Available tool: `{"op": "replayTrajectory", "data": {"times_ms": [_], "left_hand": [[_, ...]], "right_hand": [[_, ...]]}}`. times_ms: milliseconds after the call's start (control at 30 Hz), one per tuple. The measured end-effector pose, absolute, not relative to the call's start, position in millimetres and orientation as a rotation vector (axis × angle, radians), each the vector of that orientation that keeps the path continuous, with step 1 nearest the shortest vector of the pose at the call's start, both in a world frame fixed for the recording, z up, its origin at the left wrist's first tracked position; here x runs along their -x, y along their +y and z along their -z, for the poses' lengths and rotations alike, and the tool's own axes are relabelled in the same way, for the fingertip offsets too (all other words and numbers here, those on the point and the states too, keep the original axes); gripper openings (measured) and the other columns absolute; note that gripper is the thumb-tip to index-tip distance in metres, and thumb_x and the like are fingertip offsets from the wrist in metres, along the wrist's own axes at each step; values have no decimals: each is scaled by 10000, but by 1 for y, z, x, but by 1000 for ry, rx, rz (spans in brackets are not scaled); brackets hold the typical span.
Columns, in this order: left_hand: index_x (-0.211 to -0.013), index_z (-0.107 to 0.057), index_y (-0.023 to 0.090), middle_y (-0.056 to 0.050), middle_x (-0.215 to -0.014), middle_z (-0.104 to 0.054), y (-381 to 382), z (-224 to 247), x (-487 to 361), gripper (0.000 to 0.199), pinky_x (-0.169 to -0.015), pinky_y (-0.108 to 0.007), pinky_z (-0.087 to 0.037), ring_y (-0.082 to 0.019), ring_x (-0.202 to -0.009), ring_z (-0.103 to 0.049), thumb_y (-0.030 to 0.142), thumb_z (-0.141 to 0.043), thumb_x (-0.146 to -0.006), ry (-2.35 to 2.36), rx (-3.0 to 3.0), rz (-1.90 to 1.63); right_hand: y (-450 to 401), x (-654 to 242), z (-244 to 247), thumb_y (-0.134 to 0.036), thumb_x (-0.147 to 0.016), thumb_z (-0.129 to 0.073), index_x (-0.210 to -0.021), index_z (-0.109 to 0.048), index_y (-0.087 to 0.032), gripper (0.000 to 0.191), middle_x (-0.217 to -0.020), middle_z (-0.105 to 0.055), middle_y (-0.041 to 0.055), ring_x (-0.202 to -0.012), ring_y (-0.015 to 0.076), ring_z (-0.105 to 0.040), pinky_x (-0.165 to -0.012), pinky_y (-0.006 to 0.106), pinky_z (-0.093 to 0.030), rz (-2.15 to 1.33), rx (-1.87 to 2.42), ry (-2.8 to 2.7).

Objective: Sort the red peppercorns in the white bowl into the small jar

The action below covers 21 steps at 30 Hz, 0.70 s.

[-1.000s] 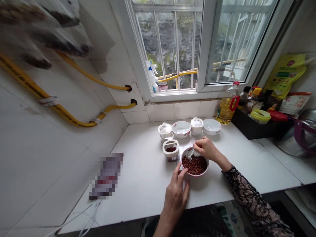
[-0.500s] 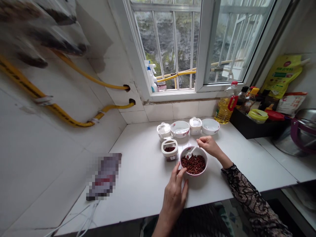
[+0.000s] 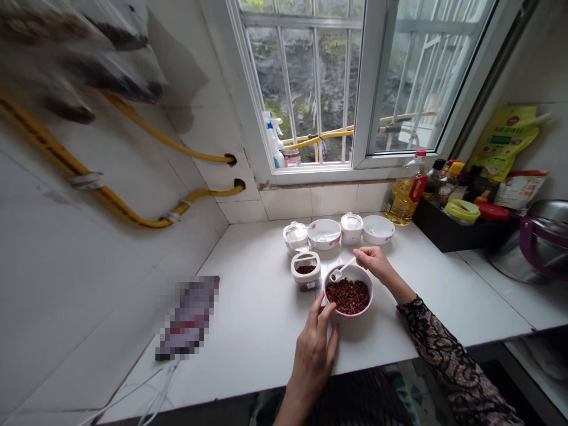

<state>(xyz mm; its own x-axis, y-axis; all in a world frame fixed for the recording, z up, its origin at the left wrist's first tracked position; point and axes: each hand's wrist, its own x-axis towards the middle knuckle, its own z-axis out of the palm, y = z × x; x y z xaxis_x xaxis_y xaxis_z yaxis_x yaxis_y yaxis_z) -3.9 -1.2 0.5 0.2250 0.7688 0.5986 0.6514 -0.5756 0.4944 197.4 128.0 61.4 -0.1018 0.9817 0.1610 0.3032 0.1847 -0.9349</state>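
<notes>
Right hand: the right hand (image 3: 375, 264) is above the back rim of the bowl, pinching the end of a white spoon (image 3: 345, 267).
Right fingers: the fingers (image 3: 360, 253) are closed on the spoon's handle in a light grasp, not clenched into a fist.
Left hand: the left hand (image 3: 312, 361) is on the counter's front side, at the bowl's lower left, holding nothing.
Left fingers: the fingers (image 3: 320, 313) are released, spread and slightly curved, their tips at the bowl's edge; the thumb seems to touch it, but I cannot tell for certain.
Bowl: a white bowl (image 3: 348, 313) with a pink rim sits on a white counter (image 3: 257, 296), between the hands.
Peppercorns: dark red peppercorns (image 3: 347, 297) fill the bowl's bottom; the spoon's scoop is just inside the rim, above them.
Jar: an open white jar (image 3: 305, 281) of the same peppercorns stands just left of the bowl.
Back row: a glass jar (image 3: 296, 238), a small bowl (image 3: 323, 234), a lidded jar (image 3: 352, 229) and another bowl (image 3: 378, 229) stand along the tiled wall.
Right side: an oil bottle (image 3: 400, 201) stands beside a black caddy (image 3: 444, 235) of sauces.
Above: a barred window (image 3: 302, 89) overlooks the counter; yellow hoses (image 3: 164, 139) run along the left wall.
</notes>
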Motion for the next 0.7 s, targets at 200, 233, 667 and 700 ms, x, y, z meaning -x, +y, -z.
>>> {"op": "replayTrajectory", "data": {"times_ms": [200, 233, 667, 700], "left_hand": [[-1299, -449, 205, -175, -1419, -467, 0, 4, 3, 390, -907, -344, -568, -252, -1239, -577, 101, -432, -924, 1371, -2354, -1294], [-1302, -444, 207, -174, -1420, -464, 0, 4, 3, 393, -908, -346, -569, -252, -1244, -573, 100, -429, -925, 1371, -2354, -1290], [-1312, -438, 216, -173, -1428, -452, 0, 5, 3, 401, -915, -347, -570, -246, -1242, -572, 96, -423, -930, 1371, -2334, -1290], [-1313, -438, 217, -172, -1431, -449, 0, 5, 4, 400, -913, -348, -571, -246, -1237, -577, 100, -423, -931, 1370, -2326, -1289]], "right_hand": [[132, -176, -72, -668, -810, -465, -527, -453, -204, 544, -470, -399, -26, -473, 105, -347, -486, 259, -297, -826, 1221, -1540], [132, -170, -77, -631, -845, -453, -553, -468, -203, 518, -493, -417, -21, -492, 113, -363, -508, 264, -311, -735, 1201, -1555], [127, -168, -95, -296, -955, -411, -579, -417, -207, 386, -543, -478, -19, -570, 125, -423, -776, 318, -378, 87, 908, -1923], [131, -176, -96, -327, -940, -421, -551, -369, -212, 409, -516, -428, -30, -544, 118, -398, -717, 302, -377, -26, 960, -1910]]}}
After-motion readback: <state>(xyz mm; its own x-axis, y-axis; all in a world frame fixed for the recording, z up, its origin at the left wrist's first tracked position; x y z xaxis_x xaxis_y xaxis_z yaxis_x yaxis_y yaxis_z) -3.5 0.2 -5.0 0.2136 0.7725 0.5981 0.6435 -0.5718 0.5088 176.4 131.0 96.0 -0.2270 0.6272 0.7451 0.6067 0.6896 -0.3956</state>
